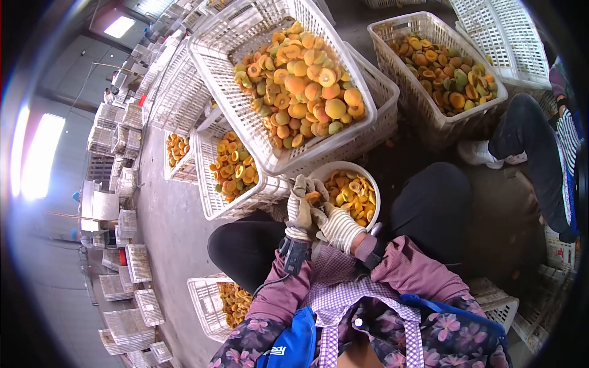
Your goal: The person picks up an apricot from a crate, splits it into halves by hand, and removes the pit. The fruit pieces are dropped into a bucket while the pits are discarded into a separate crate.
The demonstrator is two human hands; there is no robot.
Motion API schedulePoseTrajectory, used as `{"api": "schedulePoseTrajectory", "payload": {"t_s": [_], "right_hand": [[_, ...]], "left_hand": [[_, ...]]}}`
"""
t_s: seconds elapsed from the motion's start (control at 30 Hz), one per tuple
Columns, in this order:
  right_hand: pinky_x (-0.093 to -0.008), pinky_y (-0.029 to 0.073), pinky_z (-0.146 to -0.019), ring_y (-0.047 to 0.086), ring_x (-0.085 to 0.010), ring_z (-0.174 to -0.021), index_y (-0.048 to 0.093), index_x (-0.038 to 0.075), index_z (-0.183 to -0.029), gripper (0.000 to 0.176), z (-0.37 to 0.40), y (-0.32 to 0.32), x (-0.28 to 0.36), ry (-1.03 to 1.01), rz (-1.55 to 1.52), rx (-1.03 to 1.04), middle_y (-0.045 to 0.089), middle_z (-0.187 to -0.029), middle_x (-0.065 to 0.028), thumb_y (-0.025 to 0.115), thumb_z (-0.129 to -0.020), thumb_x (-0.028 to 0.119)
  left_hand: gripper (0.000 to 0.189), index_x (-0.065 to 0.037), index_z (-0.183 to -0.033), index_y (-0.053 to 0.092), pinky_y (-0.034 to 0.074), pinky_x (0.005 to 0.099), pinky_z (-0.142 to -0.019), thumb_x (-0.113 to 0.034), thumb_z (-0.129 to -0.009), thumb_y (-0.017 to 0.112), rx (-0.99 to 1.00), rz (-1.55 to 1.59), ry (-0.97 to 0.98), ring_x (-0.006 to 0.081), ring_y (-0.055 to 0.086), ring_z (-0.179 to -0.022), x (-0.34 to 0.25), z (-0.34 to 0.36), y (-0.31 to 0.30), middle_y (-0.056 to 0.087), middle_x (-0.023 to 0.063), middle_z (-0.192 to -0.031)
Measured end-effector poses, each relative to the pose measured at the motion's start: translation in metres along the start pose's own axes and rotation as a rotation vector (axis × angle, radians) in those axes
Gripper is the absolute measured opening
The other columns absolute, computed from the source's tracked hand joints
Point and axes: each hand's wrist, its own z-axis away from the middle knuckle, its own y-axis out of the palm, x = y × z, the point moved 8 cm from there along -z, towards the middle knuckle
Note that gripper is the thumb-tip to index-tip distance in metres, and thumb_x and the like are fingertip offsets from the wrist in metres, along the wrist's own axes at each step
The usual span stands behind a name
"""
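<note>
My left hand (299, 207), in a white knitted glove, is closed round a small orange piece of peach (313, 197) in front of my lap. Against it, my right hand (341, 228) in a striped white glove has its fingers curled in. Whatever those fingers grip, if anything, is hidden. Just beyond both hands stands a round white bucket (377, 195) holding cut yellow peach pieces (351, 195). Above it, a large white plastic crate (279, 164) rests tilted on another crate, heaped with halved peaches (300, 86).
More white crates of peaches stand at left (205, 205), at upper right (451, 126) and beside my knee (199, 306). Another person's leg (534, 147) and shoe are at right. Stacked crates (116, 138) line the far left of the concrete floor (162, 233).
</note>
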Motion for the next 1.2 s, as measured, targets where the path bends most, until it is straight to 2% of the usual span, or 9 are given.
{"api": "schedulePoseTrajectory", "payload": {"t_s": [0.3, 0.43, 0.5, 0.57, 0.6, 0.67, 0.73, 1.03, 1.2], "right_hand": [[-0.0244, 0.026, -0.033, 0.035, -0.0101, -0.035, 0.053, 0.012, -0.074, 0.043, 0.046, 0.018, 0.036, 0.442, -0.590, 0.433, 0.042, -0.049, 0.0017, 0.046, -0.089, 0.052], [-0.0239, 0.028, -0.034, 0.034, -0.0108, -0.034, 0.049, 0.012, -0.072, 0.040, 0.049, 0.014, 0.049, 0.345, -0.665, 0.312, 0.040, -0.047, 0.0018, 0.047, -0.090, 0.048], [-0.0244, 0.029, -0.035, 0.036, -0.0127, -0.035, 0.049, 0.014, -0.070, 0.040, 0.039, 0.001, 0.015, 0.612, -0.750, -0.005, 0.042, -0.049, 0.0011, 0.048, -0.088, 0.049], [-0.0247, 0.030, -0.036, 0.036, -0.0142, -0.035, 0.051, 0.016, -0.069, 0.040, 0.024, -0.004, 0.001, 0.590, -0.752, -0.120, 0.045, -0.050, 0.0007, 0.049, -0.087, 0.052], [-0.0269, 0.030, -0.035, 0.037, -0.0147, -0.035, 0.052, 0.015, -0.073, 0.043, 0.015, -0.005, 0.000, 0.531, -0.680, -0.132, 0.044, -0.050, 0.0006, 0.047, -0.086, 0.056], [-0.0289, 0.029, -0.034, 0.037, -0.0151, -0.035, 0.052, 0.013, -0.074, 0.047, 0.002, -0.005, -0.003, 0.432, -0.606, -0.150, 0.043, -0.051, 0.0005, 0.045, -0.085, 0.059], [-0.0288, 0.030, -0.034, 0.037, -0.0147, -0.035, 0.053, 0.013, -0.076, 0.044, -0.002, -0.001, -0.004, 0.429, -0.640, -0.152, 0.042, -0.050, 0.0000, 0.047, -0.085, 0.056], [-0.0280, 0.039, -0.040, 0.049, -0.0151, -0.043, 0.057, 0.009, -0.085, 0.035, -0.023, -0.034, -0.005, 0.039, -0.509, -0.395, 0.052, -0.057, -0.0013, 0.049, -0.090, 0.042], [-0.0380, 0.046, -0.075, 0.058, -0.0342, -0.089, 0.052, 0.000, -0.111, 0.045, -0.009, -0.033, 0.018, -0.134, -0.019, -0.338, 0.061, -0.094, -0.0202, 0.044, -0.091, 0.039]], "left_hand": [[0.036, -0.009, -0.077, 0.050, 0.044, 0.0302, -0.054, -0.043, -0.090, 0.047, 0.236, -0.051, -0.231, 0.0184, 0.050, -0.060, -0.003, -0.004, -0.013, 0.049, 0.0056, -0.068], [0.035, -0.007, -0.102, 0.057, 0.050, 0.0284, -0.067, -0.038, -0.091, 0.045, -0.504, -1.758, 0.658, 0.0208, 0.058, -0.073, -0.106, -0.040, -0.073, 0.059, 0.0079, -0.079], [0.043, -0.002, -0.118, 0.050, 0.051, 0.0340, -0.074, -0.036, -0.092, 0.045, -0.563, -1.448, 1.081, 0.0236, 0.060, -0.084, -0.134, -0.044, -0.058, 0.061, 0.0092, -0.092], [0.037, 0.005, -0.113, 0.052, 0.046, 0.0378, -0.086, -0.024, -0.090, 0.048, -0.602, -1.967, 0.562, 0.0215, 0.058, -0.095, -0.135, -0.062, -0.001, 0.060, 0.0133, -0.104], [0.034, 0.005, -0.105, 0.057, 0.047, 0.0338, -0.084, -0.021, -0.083, 0.054, 0.018, -1.357, 0.874, 0.0210, 0.059, -0.091, -0.109, -0.119, -0.010, 0.062, 0.0115, -0.093], [0.053, -0.003, -0.132, 0.040, 0.043, 0.0300, -0.091, -0.021, -0.083, 0.052, 0.166, -1.696, 1.151, 0.0254, 0.056, -0.106, -0.018, -0.209, -0.045, 0.057, 0.0177, -0.117], [0.052, -0.005, -0.131, 0.041, 0.044, 0.0314, -0.089, -0.019, -0.082, 0.053, 0.034, -1.811, -0.177, 0.0254, 0.056, -0.106, -0.012, -0.219, -0.049, 0.057, 0.0180, -0.116], [0.035, -0.002, -0.123, 0.038, 0.042, 0.0331, -0.088, -0.010, -0.090, 0.045, 0.234, -0.827, 0.637, 0.0199, 0.051, -0.103, -0.029, -0.073, -0.014, 0.052, 0.0079, -0.111], [0.027, -0.006, -0.113, 0.050, 0.047, 0.0261, -0.055, -0.022, -0.097, 0.035, 0.113, -0.548, 0.210, 0.0152, 0.056, -0.063, 0.008, -0.040, -0.020, 0.060, 0.0110, -0.101]]}}
